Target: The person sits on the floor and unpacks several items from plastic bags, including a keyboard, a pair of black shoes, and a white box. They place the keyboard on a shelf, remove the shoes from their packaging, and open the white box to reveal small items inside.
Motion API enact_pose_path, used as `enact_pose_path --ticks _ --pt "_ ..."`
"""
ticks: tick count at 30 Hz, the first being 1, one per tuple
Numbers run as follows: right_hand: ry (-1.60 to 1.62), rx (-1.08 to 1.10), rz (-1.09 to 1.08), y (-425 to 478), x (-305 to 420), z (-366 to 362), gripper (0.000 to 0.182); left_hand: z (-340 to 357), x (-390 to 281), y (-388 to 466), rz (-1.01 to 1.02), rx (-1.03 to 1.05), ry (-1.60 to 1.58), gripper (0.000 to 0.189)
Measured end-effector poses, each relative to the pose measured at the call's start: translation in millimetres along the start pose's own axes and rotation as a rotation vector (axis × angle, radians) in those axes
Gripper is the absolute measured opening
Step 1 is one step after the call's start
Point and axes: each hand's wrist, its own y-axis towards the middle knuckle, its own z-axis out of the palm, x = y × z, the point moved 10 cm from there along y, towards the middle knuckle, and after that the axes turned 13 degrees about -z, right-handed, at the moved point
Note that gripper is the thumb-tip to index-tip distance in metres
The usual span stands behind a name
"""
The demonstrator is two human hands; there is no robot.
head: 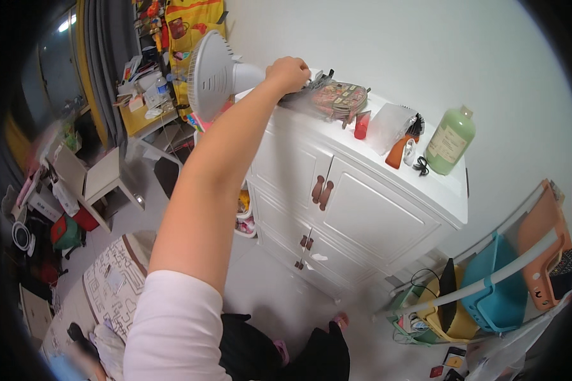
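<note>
My left hand (288, 75) reaches over the far end of a white cabinet (381, 205), its fingers curled beside a dark grey item (320, 82). Whether it grips anything is hidden. A white electric fan (212, 74) stands just left of the hand. To the right of the hand lies a patterned zip pouch (341, 99). Beyond it are a red-capped tube (362, 125), a clear plastic bag (392, 126), a hairbrush with an orange handle (396, 151), a coiled black cable (421, 166) and a green bottle (450, 139). My right hand is out of view.
Blue (495, 285), orange (543, 238) and yellow (462, 319) plastic bins stand on a rack at the right. A white chair (106, 174) and a cluttered desk (138, 121) are at the left. Below them, a patterned bedcover (109, 281) adjoins a partly visible limb (88, 359).
</note>
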Motion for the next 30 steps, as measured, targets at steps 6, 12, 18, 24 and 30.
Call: enact_pose_path --ticks 6,12,18,24,30 --pt "-0.322 0.496 0.027 -102 30 160 0.026 73 10 20 -0.067 0.303 0.383 0.047" --pt "0.070 0.491 -0.229 -88 102 190 0.037 21 47 29 -0.046 -0.099 0.171 0.029" --pt "0.256 0.500 -0.121 -40 165 186 0.031 -176 87 -80 0.081 -0.599 -0.128 0.030" --pt "0.475 0.618 -0.150 -45 197 265 0.024 -249 190 -391 0.091 -0.592 0.227 0.046" --pt "0.683 0.591 -0.578 -67 318 288 0.023 -189 343 -705 -0.465 -0.146 0.581 0.043"
